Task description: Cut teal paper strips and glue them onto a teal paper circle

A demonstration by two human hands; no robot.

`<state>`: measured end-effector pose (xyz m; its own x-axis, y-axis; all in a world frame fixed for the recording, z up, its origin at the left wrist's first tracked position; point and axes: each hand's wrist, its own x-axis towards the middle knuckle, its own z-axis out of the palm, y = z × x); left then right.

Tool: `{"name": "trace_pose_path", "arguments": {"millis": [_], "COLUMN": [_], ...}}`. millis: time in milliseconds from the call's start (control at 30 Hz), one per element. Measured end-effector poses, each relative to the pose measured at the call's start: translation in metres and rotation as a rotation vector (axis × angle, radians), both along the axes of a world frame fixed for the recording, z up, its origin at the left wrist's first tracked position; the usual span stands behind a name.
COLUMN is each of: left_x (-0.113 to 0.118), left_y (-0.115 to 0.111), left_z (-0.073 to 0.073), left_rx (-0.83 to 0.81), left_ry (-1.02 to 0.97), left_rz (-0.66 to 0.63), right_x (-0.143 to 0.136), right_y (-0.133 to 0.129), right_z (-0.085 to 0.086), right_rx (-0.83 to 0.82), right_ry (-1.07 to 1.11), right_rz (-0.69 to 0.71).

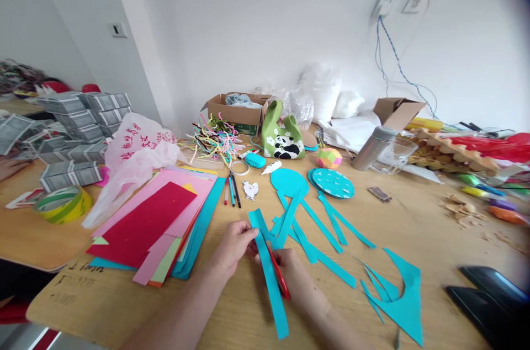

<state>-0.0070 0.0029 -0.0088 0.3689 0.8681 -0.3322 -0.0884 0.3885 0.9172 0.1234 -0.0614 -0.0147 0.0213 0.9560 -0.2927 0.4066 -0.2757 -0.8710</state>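
Observation:
My left hand (234, 246) pinches a long turquoise paper strip (273, 289) near its upper end. The strip slants down toward the table's front edge. In my right hand (301, 279) is a pair of scissors (280, 277) with red handles, close against the strip; the blades are mostly hidden behind paper and fingers. Just beyond my hands lie several cut turquoise strips (335, 270) and a turquoise paper disc (290, 180). To the right rest curved turquoise offcuts (408, 297). Left of my hands is a stack of coloured paper with a red sheet (144, 223) on top.
Behind are pens (232, 191), a green panda bag (282, 137), fuzzy craft stems (215, 137) and patterned blue discs (333, 183). A steel flask (372, 148) stands at right, dark devices (488, 297) front right. Tape (64, 203) and bundled blocks (70, 173) sit left.

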Motion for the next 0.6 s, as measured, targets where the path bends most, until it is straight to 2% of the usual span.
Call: {"name": "trace_pose_path", "arguments": {"millis": [167,433,600], "left_x": [0.000,0.002,0.002], "left_y": [0.000,-0.003,-0.003], "left_z": [-0.002,0.008,0.007], "left_rx": [0.006,-0.024,-0.045], "left_ry": [-0.014,0.017,-0.001], "left_rz": [-0.010,-0.037,-0.027], "right_x": [-0.002,-0.004,-0.004], "right_y": [-0.001,-0.003,-0.003], "right_z": [0.007,0.016,0.018], "right_rx": [-0.007,-0.045,-0.051], "right_ry": [0.036,0.054,0.079], "right_rz": [-0.005,-0.031,-0.028]}}
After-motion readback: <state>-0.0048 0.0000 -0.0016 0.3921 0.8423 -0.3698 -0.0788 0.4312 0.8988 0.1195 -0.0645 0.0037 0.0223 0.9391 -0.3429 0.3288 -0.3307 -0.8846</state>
